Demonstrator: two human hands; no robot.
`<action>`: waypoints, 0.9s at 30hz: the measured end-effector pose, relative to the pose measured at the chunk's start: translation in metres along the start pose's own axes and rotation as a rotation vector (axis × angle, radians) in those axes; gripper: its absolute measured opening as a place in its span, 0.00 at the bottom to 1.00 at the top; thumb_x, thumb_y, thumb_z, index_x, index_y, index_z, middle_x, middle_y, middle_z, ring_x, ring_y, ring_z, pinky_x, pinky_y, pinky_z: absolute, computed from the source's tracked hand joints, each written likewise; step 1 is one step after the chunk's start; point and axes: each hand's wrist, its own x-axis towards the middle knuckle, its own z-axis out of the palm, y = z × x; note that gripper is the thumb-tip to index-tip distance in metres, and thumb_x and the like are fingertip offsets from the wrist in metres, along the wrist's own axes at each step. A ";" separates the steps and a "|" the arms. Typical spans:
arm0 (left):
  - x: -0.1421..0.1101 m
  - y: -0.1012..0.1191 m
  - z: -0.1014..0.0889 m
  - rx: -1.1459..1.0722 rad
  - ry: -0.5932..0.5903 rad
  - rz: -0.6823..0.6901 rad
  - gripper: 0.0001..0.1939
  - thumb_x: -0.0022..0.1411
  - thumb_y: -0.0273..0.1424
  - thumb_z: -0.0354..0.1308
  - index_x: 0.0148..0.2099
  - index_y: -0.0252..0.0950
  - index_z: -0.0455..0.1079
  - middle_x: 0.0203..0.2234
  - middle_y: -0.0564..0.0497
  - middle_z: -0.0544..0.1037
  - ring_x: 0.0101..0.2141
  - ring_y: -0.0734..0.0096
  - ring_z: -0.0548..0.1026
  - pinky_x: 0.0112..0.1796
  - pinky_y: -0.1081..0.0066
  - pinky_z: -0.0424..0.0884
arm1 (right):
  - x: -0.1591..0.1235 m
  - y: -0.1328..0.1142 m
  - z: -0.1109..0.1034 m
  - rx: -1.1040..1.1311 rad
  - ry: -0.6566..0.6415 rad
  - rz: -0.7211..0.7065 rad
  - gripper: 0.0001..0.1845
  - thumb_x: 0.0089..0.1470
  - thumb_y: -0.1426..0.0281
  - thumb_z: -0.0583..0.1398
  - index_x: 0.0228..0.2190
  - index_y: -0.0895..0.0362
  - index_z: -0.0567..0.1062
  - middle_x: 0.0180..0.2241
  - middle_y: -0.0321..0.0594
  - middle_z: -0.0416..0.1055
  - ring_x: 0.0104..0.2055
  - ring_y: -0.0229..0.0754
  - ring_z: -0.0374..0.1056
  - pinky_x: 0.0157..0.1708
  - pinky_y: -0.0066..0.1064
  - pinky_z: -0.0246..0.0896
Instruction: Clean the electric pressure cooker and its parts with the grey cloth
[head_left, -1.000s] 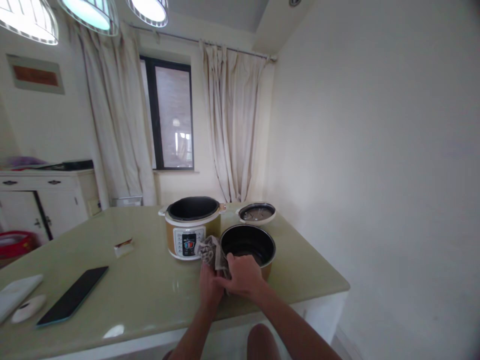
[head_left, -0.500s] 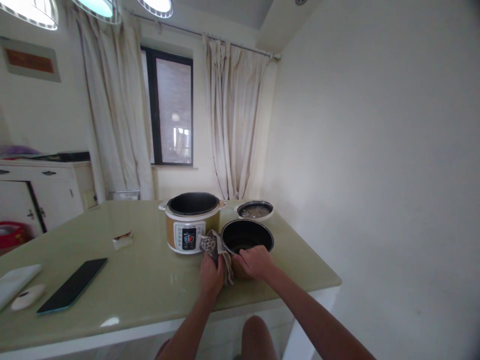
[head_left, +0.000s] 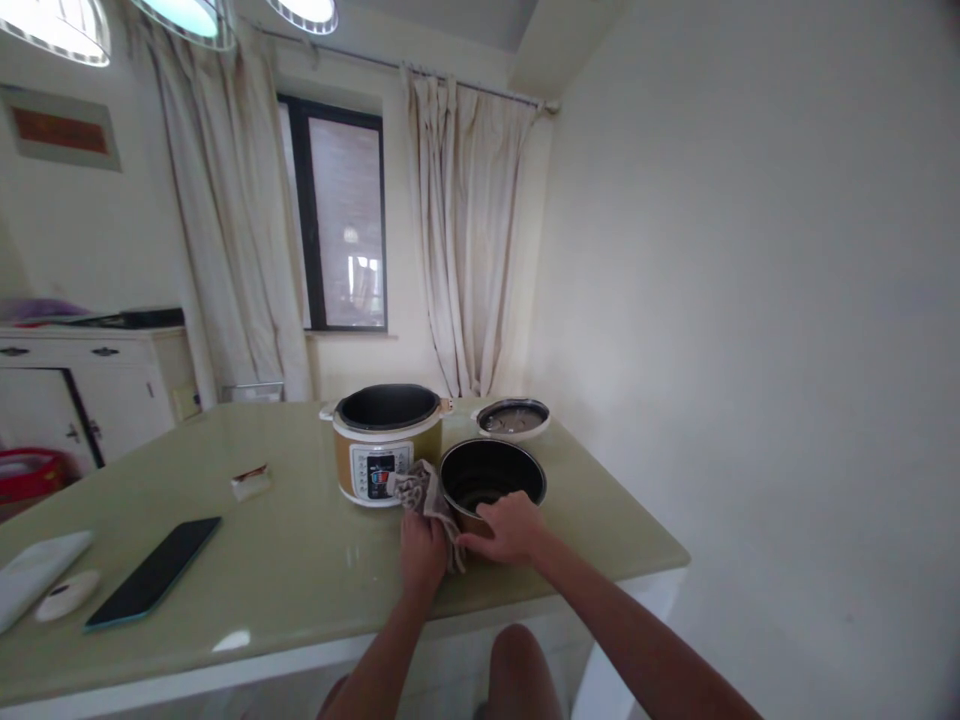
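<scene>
A glossy pale-green tabletop (head_left: 300, 540) spreads before me. At eleven o'clock stands a round white-and-gold cooker (head_left: 386, 450) with a black interior. The round, black-lined pot (head_left: 491, 470) with a brown outer wall sits upright at twelve. Just beyond it lies a round, white-rimmed lid (head_left: 514, 419) with a greyish metallic underside. A flat, black rectangular slab (head_left: 154, 572) rests at ten, well apart. My right hand (head_left: 514, 527) clasps the pot's near rim. My left hand (head_left: 422, 550) clutches a bunched, grey-and-beige patterned cloth (head_left: 421, 489) between cooker and pot.
</scene>
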 end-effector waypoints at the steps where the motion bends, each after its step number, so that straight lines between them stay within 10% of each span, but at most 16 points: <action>1: 0.001 0.003 -0.001 0.010 -0.003 -0.028 0.19 0.69 0.32 0.49 0.56 0.32 0.74 0.51 0.33 0.81 0.59 0.45 0.77 0.60 0.49 0.71 | -0.005 0.010 0.000 -0.010 -0.013 -0.026 0.42 0.67 0.34 0.50 0.39 0.57 0.84 0.36 0.53 0.85 0.41 0.54 0.82 0.39 0.35 0.63; 7: 0.003 0.013 0.000 0.004 0.002 -0.063 0.23 0.72 0.37 0.47 0.59 0.27 0.71 0.55 0.27 0.80 0.58 0.44 0.77 0.59 0.50 0.71 | -0.008 0.027 -0.005 -0.082 -0.038 -0.086 0.34 0.75 0.47 0.49 0.39 0.57 0.84 0.38 0.53 0.85 0.40 0.52 0.82 0.38 0.34 0.63; 18: -0.008 -0.001 0.000 -0.028 0.047 0.177 0.16 0.65 0.31 0.54 0.53 0.37 0.76 0.48 0.38 0.80 0.54 0.49 0.77 0.60 0.50 0.72 | 0.041 -0.072 -0.010 0.104 0.037 0.229 0.26 0.64 0.53 0.61 0.48 0.63 0.80 0.43 0.62 0.83 0.46 0.63 0.82 0.43 0.45 0.73; 27: 0.003 0.007 -0.006 -0.133 0.062 -0.084 0.21 0.71 0.39 0.51 0.59 0.33 0.72 0.54 0.34 0.81 0.58 0.46 0.77 0.59 0.51 0.73 | -0.005 0.012 0.002 -0.054 0.005 -0.082 0.30 0.71 0.46 0.52 0.43 0.57 0.81 0.37 0.52 0.85 0.38 0.52 0.80 0.38 0.34 0.62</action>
